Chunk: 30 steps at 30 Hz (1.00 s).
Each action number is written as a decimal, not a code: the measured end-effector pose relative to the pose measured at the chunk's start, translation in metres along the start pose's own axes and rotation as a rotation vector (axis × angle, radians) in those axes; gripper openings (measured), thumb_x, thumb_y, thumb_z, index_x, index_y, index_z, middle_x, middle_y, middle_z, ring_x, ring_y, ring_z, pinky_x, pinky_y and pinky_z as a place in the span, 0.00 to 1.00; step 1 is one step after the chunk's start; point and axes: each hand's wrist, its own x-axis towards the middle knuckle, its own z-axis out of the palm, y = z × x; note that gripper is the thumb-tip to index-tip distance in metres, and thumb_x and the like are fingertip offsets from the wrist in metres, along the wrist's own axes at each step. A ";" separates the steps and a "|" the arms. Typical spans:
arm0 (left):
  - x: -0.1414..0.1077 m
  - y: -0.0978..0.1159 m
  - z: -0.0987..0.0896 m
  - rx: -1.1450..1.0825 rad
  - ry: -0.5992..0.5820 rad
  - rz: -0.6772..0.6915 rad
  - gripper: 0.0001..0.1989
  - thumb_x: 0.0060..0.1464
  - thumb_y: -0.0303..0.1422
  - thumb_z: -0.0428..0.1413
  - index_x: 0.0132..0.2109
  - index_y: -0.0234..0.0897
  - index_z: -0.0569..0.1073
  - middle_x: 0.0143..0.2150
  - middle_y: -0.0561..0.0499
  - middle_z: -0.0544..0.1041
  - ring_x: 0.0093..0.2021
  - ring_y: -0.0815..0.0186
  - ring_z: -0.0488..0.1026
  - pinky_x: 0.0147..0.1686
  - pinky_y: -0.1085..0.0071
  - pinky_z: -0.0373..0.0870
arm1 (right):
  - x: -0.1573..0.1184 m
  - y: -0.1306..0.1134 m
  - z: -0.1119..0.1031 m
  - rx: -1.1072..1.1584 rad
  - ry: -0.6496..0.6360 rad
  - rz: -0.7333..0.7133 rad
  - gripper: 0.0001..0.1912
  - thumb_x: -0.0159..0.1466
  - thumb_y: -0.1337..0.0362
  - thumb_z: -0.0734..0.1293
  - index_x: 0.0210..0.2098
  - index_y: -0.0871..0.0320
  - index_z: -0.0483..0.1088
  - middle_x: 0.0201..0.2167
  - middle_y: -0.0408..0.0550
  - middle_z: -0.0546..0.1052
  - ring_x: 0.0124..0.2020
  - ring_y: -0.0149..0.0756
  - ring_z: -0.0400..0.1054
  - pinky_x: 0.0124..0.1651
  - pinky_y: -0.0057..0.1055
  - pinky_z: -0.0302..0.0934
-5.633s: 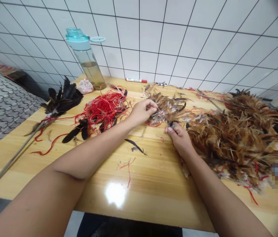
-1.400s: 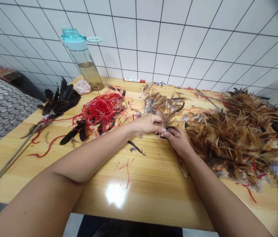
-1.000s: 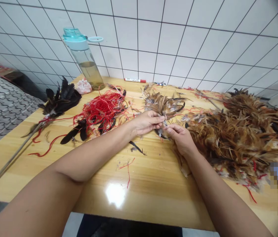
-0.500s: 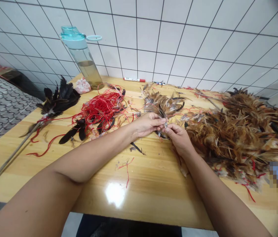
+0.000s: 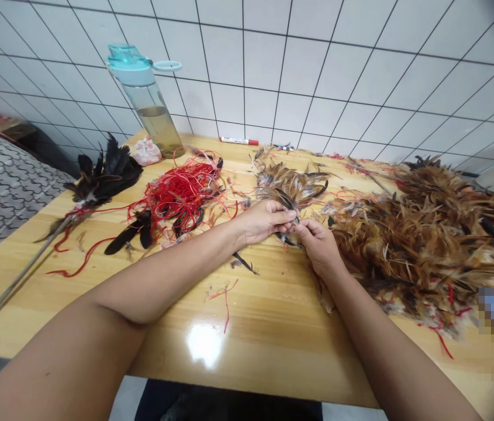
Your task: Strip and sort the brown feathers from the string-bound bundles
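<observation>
The left hand (image 5: 265,222) and right hand (image 5: 320,245) pinch a small feather bunch (image 5: 289,202) over a shiny wood table (image 5: 273,327). A white tile wall (image 5: 266,64) stands behind.

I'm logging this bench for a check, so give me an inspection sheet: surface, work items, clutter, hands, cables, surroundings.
Surface: table, wooden, glare near the front edge.
Work items: feather tuft in hand; feather pile at right; red string tangled at left; stick with black feathers, far left.
Clutter: bottle at the back, marker by the wall, scraps scattered.
Hands: left hand pinches the tuft; right hand is closed at its base, exact grip too small to tell.
Cables: nothing seen.
Surroundings: tiled wall behind; patterned cover at left.
</observation>
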 end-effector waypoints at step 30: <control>-0.002 0.006 -0.003 0.429 -0.050 0.104 0.09 0.38 0.29 0.64 0.31 0.30 0.77 0.30 0.50 0.78 0.31 0.69 0.72 0.35 0.73 0.68 | 0.003 0.006 -0.008 -0.113 -0.077 -0.020 0.13 0.55 0.54 0.69 0.24 0.56 0.68 0.23 0.42 0.68 0.29 0.32 0.60 0.34 0.30 0.57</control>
